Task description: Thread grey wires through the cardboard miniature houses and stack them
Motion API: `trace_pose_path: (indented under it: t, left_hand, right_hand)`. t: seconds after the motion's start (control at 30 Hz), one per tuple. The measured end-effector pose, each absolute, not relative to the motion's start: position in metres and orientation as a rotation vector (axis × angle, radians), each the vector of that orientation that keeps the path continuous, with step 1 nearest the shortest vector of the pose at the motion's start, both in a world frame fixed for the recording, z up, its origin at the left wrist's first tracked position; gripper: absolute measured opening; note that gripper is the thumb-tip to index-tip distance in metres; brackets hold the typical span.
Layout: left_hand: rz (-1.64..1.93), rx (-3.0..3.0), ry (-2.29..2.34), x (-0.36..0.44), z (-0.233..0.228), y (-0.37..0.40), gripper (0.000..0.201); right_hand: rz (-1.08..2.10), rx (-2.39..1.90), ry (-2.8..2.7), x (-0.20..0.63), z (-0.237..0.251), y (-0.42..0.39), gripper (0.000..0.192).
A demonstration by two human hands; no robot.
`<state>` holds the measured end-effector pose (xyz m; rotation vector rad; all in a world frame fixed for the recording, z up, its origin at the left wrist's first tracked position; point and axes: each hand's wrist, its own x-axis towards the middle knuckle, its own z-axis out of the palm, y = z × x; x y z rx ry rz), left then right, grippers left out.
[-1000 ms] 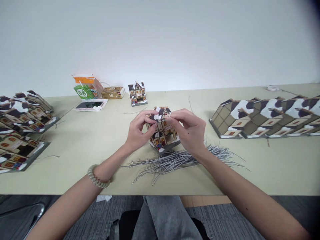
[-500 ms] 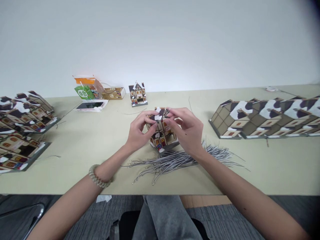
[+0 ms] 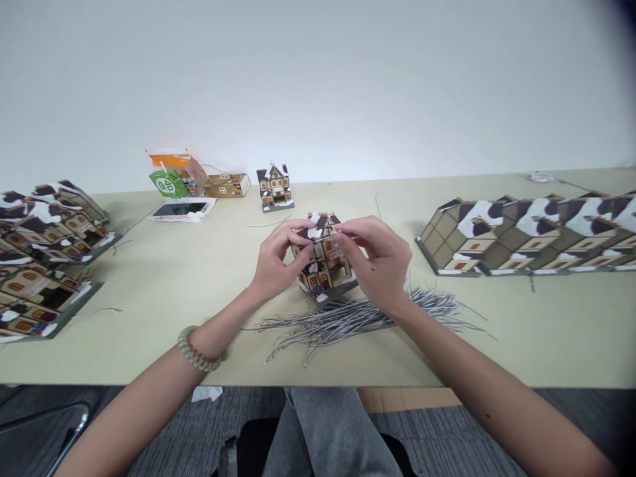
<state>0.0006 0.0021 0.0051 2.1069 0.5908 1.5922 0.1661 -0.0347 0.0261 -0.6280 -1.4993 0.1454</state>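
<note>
A small model house [image 3: 322, 273] with a snowy dark roof stands on the table in front of me, its front turned to the left. My left hand [image 3: 278, 260] grips the left side of its roof between thumb and fingers. At the roof's right side my right hand [image 3: 375, 262] is closed in a pinch, with what looks like a short length of thin wire running from its fingertips toward my left thumb. The fingers partly hide the roof. Just below the house lies a loose bundle of grey wires [image 3: 342, 324].
Similar houses stand in a row on the right [image 3: 517, 235] and in a cluster on the left [image 3: 54, 228]. At the back are another house [image 3: 275, 189], a phone [image 3: 179, 211], a green drink carton [image 3: 169, 183], an orange-topped bag [image 3: 191, 173] and a brown box [image 3: 226, 185].
My right hand has shifted slightly right, drawing its fingertips a little away from my left thumb. The left hand and the house have stayed in place.
</note>
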Motion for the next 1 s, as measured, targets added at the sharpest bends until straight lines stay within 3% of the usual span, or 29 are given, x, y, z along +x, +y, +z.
trace_pose_path:
  t: [1.0]
  left_hand:
    - [1.544,2.064,0.624,-0.0037,0.0064,0.0033,0.005]
  right_hand:
    - [0.161,-0.643,-1.622,0.1654,0.0264,-0.0360,0.008]
